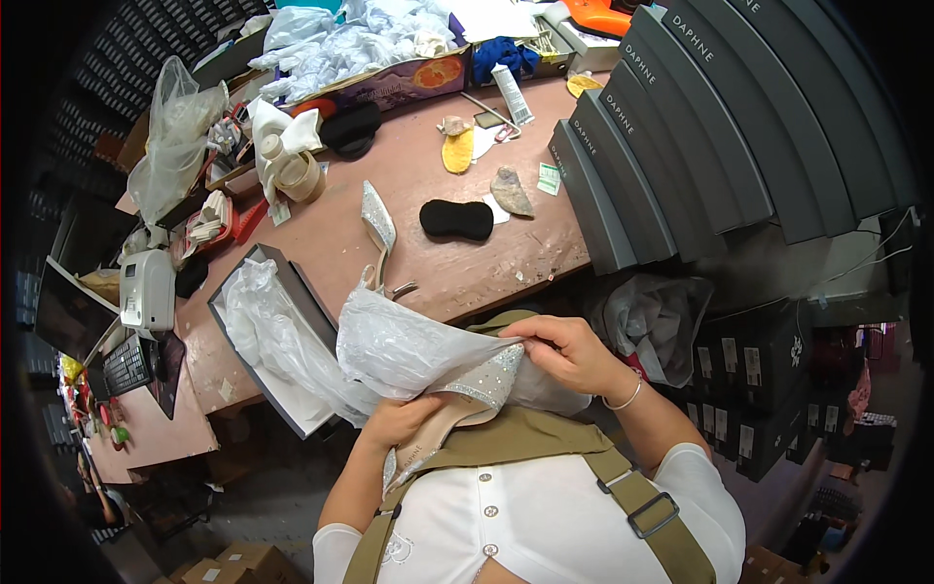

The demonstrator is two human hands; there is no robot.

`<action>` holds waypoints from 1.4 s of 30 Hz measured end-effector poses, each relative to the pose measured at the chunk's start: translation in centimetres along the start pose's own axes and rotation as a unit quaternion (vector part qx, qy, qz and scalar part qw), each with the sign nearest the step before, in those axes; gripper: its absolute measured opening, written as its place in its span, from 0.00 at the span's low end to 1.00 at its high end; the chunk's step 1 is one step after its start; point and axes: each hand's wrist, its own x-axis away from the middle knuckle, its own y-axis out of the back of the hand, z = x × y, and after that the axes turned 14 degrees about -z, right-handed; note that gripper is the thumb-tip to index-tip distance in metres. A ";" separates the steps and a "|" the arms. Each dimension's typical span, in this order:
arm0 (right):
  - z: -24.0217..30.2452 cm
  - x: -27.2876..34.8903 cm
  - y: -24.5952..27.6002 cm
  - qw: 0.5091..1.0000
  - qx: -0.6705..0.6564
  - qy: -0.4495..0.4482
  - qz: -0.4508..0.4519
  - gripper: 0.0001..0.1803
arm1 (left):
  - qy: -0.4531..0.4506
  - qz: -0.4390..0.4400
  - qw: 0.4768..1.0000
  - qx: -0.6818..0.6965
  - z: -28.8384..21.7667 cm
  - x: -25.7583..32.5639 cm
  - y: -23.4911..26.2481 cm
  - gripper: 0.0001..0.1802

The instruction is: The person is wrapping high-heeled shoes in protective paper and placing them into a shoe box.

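A silver glitter high-heeled shoe [491, 382] with a beige insole lies against my apron, partly under a white crinkled wrapping sheet [409, 341]. My left hand [401, 420] is closed around the shoe's side, its fingers partly hidden under the sheet. With thumb and fingers pinched, my right hand [559, 352] grips the sheet's edge beside the shoe's toe. The matching glitter shoe [379, 222] rests on the table just beyond the sheet. To the left, an open grey shoebox [316, 310] holds more white wrapping [268, 307].
Tall stacked dark grey boxes [700, 117] border the pink table [341, 209] on the right. A black pad [455, 221], a white tube [513, 94] and a yellow sponge [457, 151] lie on it. A carton of crumpled white wrapping [365, 83] stands at the back; a label printer [148, 290] sits far left.
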 end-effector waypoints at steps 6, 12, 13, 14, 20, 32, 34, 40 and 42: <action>-1.0 -1.0 0.9 0.998 0.014 -0.003 0.059 0.18 | -0.128 -0.033 0.955 -0.267 0.7 -0.9 1.6 0.18; 0.8 -5.9 -2.1 0.977 0.015 0.166 0.137 0.27 | -0.387 0.067 0.860 -0.325 -1.8 -5.8 2.7 0.23; 0.9 -6.4 -3.0 0.960 0.056 0.245 0.125 0.25 | -0.306 0.032 0.922 -0.234 -2.8 -5.9 1.8 0.25; 1.0 -6.6 -3.8 0.935 0.096 0.323 0.113 0.22 | -0.220 -0.003 0.966 -0.138 -4.0 -5.7 0.4 0.27; -0.6 -5.0 -6.7 0.811 0.303 0.497 0.052 0.07 | -0.108 -0.089 0.966 0.218 -1.5 -5.1 -0.7 0.30; -0.5 -2.9 -6.9 0.813 0.358 0.457 0.042 0.08 | -0.047 -0.035 0.919 0.390 -2.1 -2.7 -2.2 0.34; -0.3 -2.1 -7.0 0.804 0.412 0.418 0.097 0.15 | -0.045 -0.090 0.947 0.306 -1.9 -3.4 -2.4 0.34; 1.3 -6.5 -0.4 0.958 0.120 0.258 0.017 0.30 | -0.065 -0.101 0.952 0.283 -1.2 -4.3 -1.8 0.32; -0.5 -9.6 0.4 0.975 0.099 0.200 0.014 0.27 | -0.054 -0.088 0.957 0.271 -1.7 -4.2 -2.1 0.33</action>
